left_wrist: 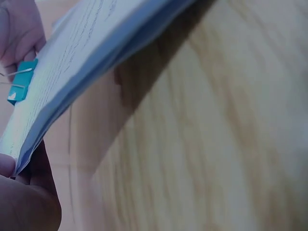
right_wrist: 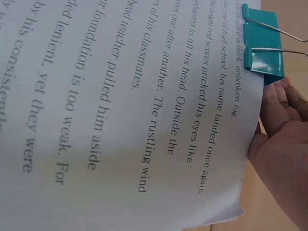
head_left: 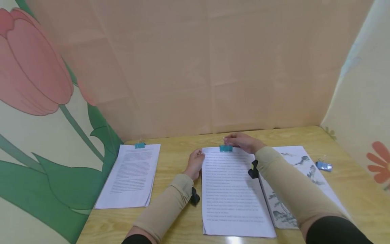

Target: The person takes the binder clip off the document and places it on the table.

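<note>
A stack of printed paper lies before me, its top end raised off the table in the left wrist view. At its top edge sits a teal binder clip, with wire handles standing out from it. My left hand pinches the upper left corner of the stack, thumb on top and fingers beneath. My right hand is at the clip; its curled fingers reach behind the top edge and hold the clip from its back side, partly hidden by the paper.
On the left lies another printed stack with a teal clip at its top. Under my right forearm is a booklet with ink-painted trees. A shiny blue binder clip lies right of it. A brown-papered wall stands behind the table.
</note>
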`<action>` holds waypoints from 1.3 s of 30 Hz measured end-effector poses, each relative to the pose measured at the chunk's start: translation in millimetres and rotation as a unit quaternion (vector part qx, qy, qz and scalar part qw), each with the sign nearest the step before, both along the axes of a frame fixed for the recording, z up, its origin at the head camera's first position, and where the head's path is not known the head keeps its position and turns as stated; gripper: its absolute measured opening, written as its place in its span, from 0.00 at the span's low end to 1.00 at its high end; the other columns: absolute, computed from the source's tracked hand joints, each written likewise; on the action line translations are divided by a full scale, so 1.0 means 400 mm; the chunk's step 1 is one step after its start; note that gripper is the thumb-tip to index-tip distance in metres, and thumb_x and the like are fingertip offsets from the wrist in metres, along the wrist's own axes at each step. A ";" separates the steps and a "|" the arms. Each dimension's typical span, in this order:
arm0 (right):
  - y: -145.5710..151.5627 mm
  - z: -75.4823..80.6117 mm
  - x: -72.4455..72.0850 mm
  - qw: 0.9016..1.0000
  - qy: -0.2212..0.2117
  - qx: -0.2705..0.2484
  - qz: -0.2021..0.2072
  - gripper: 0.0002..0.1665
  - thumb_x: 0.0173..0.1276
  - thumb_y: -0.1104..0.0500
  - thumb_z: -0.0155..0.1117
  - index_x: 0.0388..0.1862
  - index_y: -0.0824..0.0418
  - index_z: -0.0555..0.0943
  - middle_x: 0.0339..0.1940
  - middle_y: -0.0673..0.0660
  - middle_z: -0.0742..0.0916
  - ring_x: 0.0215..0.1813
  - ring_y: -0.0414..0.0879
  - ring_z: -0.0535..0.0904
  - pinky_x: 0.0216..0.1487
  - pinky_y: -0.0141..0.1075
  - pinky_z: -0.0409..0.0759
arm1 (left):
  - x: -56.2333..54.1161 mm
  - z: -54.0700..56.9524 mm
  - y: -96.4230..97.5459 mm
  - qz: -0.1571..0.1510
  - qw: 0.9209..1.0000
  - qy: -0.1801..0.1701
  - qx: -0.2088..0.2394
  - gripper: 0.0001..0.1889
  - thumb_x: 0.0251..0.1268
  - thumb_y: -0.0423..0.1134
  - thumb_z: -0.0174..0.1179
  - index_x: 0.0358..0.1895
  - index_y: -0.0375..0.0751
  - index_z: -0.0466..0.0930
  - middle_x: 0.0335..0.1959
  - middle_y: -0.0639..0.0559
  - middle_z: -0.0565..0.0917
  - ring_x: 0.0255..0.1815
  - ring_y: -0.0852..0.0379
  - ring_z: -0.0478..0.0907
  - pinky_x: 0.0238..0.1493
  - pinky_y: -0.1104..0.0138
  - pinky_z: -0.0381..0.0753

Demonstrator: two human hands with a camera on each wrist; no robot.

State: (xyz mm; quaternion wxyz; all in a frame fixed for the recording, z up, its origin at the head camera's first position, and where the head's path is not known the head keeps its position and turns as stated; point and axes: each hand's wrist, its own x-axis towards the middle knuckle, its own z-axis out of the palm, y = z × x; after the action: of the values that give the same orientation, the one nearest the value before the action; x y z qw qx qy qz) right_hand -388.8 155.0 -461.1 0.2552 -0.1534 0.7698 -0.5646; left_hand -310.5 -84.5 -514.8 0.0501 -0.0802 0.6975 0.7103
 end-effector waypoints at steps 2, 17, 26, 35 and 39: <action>0.000 0.000 -0.002 1.000 0.010 0.002 0.000 0.33 0.83 0.56 0.54 0.72 0.82 0.64 0.70 0.76 0.74 0.71 0.59 0.72 0.75 0.53 0.63 | -0.004 -0.002 0.001 0.000 1.000 0.006 -0.003 0.12 0.81 0.32 0.47 0.56 0.35 0.80 0.44 0.45 0.87 0.42 0.55 0.82 0.46 0.65 0.79; 0.006 -0.012 0.005 0.998 0.029 -0.023 -0.049 0.29 0.84 0.56 0.54 0.69 0.78 0.67 0.69 0.77 0.74 0.70 0.61 0.72 0.72 0.51 0.65 | -0.009 0.003 0.008 -0.005 1.000 0.006 -0.009 0.13 0.81 0.32 0.47 0.56 0.35 0.80 0.44 0.45 0.87 0.41 0.56 0.83 0.45 0.65 0.78; -0.004 -0.012 0.003 0.970 0.016 -0.108 -0.219 0.34 0.84 0.51 0.51 0.72 0.77 0.61 0.71 0.71 0.70 0.66 0.54 0.70 0.74 0.48 0.65 | 0.000 0.006 0.004 -0.004 1.000 -0.013 -0.016 0.12 0.80 0.31 0.48 0.54 0.36 0.80 0.45 0.45 0.87 0.43 0.54 0.82 0.47 0.65 0.77; -0.006 -0.017 0.015 0.965 0.017 -0.090 -0.245 0.42 0.84 0.48 0.52 0.78 0.77 0.53 0.76 0.73 0.64 0.77 0.62 0.61 0.75 0.51 0.64 | 0.003 0.002 -0.002 0.013 0.999 -0.023 -0.020 0.14 0.80 0.31 0.47 0.59 0.35 0.80 0.46 0.45 0.86 0.44 0.53 0.82 0.48 0.65 0.77; -0.008 -0.024 0.022 0.966 0.015 -0.075 -0.249 0.38 0.84 0.52 0.52 0.78 0.75 0.55 0.73 0.70 0.67 0.74 0.59 0.64 0.73 0.49 0.67 | 0.009 0.004 -0.005 0.023 0.999 -0.031 -0.026 0.15 0.80 0.31 0.47 0.60 0.35 0.79 0.47 0.45 0.85 0.47 0.52 0.81 0.51 0.62 0.77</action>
State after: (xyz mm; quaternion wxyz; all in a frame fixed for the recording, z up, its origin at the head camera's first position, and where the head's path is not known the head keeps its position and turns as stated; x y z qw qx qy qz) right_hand -380.2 151.6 -470.5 0.0831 0.0160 0.7429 -0.6640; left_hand -307.1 -86.6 -513.1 0.0527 -0.1194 0.7116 0.6903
